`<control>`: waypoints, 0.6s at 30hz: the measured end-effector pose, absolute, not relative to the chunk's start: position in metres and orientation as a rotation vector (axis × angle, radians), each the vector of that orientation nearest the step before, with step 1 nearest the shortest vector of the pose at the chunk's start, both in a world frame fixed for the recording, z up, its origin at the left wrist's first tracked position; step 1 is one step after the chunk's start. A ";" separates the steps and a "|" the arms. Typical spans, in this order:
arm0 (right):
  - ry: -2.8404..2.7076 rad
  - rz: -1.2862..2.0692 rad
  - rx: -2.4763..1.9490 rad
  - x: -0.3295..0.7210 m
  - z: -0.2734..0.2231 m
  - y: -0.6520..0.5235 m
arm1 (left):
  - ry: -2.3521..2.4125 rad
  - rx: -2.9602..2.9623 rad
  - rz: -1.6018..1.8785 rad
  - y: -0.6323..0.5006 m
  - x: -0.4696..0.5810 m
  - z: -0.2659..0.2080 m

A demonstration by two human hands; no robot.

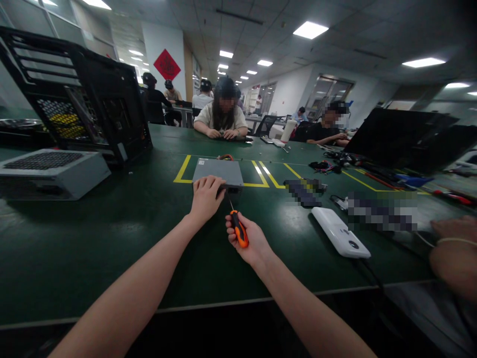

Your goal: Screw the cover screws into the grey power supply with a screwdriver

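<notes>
A grey computer power supply (219, 172) lies on the green table in front of me, with coloured cables at its far side. My left hand (207, 197) grips its near left edge, fingers bent over the top. In my right hand (246, 235) is a screwdriver (239, 229) with an orange and black handle. Its thin shaft points up at the near face of the power supply, close to my left fingers. Whether the tip touches a screw is too small to tell.
On the left stand a black computer case (108, 109) and a second power supply (55, 174). To the right lie a white device (339, 231), cables (324, 166) and a dark monitor (395, 136). Another person's arm (454, 253) reaches in at right; a person (223, 112) sits opposite.
</notes>
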State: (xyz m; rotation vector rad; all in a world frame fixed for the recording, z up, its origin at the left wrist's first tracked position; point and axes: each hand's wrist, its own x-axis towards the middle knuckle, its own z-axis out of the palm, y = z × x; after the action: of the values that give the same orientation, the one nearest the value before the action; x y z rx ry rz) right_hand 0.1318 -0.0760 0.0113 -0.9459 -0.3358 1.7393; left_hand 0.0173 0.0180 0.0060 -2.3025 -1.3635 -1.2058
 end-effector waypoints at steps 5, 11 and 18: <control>-0.336 1.713 -0.933 0.132 0.011 -0.075 | -1.355 -2.311 -1.213 0.017 0.017 0.007; -0.340 1.746 -0.953 0.131 0.011 -0.076 | -1.353 -2.315 -1.231 0.017 0.016 0.007; -0.340 1.691 -0.955 0.128 0.013 -0.076 | -1.349 -2.303 -1.233 0.016 0.017 0.008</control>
State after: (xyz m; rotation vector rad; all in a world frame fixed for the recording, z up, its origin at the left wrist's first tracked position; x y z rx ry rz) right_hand 0.1281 -0.0760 0.0135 -0.9546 -0.3398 1.6906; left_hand 0.0169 0.0164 0.0084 -2.3028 -1.3488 -1.2332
